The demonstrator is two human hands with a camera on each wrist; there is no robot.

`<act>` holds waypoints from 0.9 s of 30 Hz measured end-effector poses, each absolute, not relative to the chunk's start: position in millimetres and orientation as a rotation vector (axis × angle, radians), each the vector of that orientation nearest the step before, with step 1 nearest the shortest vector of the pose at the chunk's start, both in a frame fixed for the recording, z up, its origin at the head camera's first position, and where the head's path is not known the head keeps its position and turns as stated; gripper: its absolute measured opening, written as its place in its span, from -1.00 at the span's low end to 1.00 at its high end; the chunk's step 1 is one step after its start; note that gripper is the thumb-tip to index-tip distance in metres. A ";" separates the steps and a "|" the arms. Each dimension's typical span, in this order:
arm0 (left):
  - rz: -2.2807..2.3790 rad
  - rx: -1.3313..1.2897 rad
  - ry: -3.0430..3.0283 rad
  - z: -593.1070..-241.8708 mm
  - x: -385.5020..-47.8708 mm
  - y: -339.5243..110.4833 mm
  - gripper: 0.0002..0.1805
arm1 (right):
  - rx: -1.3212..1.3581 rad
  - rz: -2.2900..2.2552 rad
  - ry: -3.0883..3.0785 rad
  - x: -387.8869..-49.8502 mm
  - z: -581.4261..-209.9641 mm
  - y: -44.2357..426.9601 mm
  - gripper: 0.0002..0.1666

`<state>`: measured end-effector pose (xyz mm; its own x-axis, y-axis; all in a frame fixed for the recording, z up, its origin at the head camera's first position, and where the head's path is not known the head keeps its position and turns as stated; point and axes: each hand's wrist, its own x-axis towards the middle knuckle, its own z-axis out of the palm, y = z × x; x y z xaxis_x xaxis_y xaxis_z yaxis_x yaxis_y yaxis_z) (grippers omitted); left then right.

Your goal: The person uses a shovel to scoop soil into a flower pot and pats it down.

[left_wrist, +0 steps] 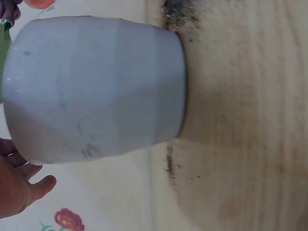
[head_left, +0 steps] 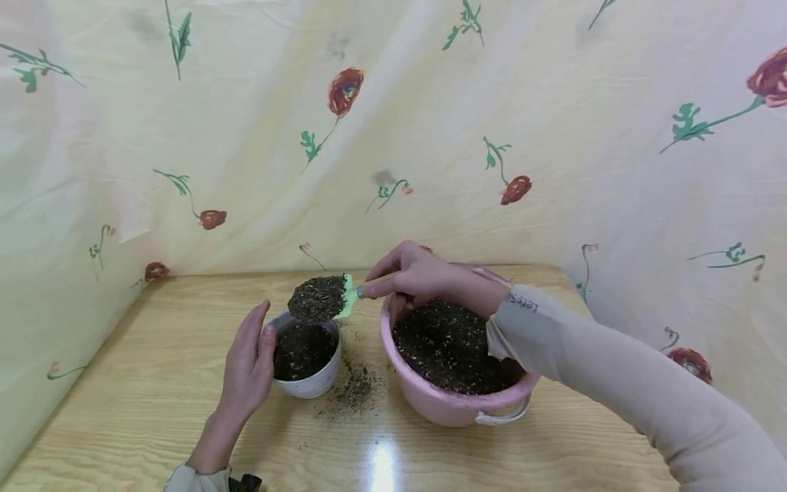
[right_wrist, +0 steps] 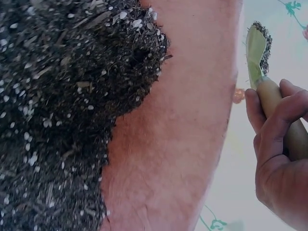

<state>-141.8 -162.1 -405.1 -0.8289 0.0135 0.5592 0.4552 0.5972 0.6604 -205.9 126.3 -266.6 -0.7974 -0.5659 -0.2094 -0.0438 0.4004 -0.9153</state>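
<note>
My right hand (head_left: 415,273) grips the wooden handle of a small green trowel (head_left: 348,295), its blade heaped with dark potting soil (head_left: 316,298). The loaded blade hangs over the back rim of a white pot (head_left: 316,383), which has soil inside it. Beside the pot's left side is my left hand (head_left: 249,359), fingers nearly straight and thumb by the rim; whether it touches the pot I cannot tell. In the right wrist view the trowel's handle (right_wrist: 270,96) lies within the curled fingers. The left wrist view shows the pot's smooth wall (left_wrist: 96,91) close up.
A pink tub (head_left: 430,403) of soil with a white handle (head_left: 504,415) stands right of the pot, under my right forearm. Spilled soil (head_left: 356,389) lies on the wooden table (head_left: 295,451) between the two containers. A flowered cloth (head_left: 264,137) hangs behind.
</note>
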 end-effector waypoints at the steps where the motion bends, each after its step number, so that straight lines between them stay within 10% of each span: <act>1: -1.153 -0.366 -2.326 -407.3 -142.0 -162.6 -0.55 | -0.511 -1.406 2.137 -206.4 -267.9 123.4 -0.73; 27: -1.270 -0.290 -2.419 -424.6 -144.7 -165.3 -0.51 | -0.636 -1.022 2.364 -219.1 -284.0 74.5 -0.85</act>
<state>-144.7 -165.3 -424.6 -0.9019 0.0013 0.4320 0.3563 0.5676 0.7422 -219.1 74.5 -284.0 -0.7747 -0.5832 -0.2445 -0.2215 0.6125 -0.7588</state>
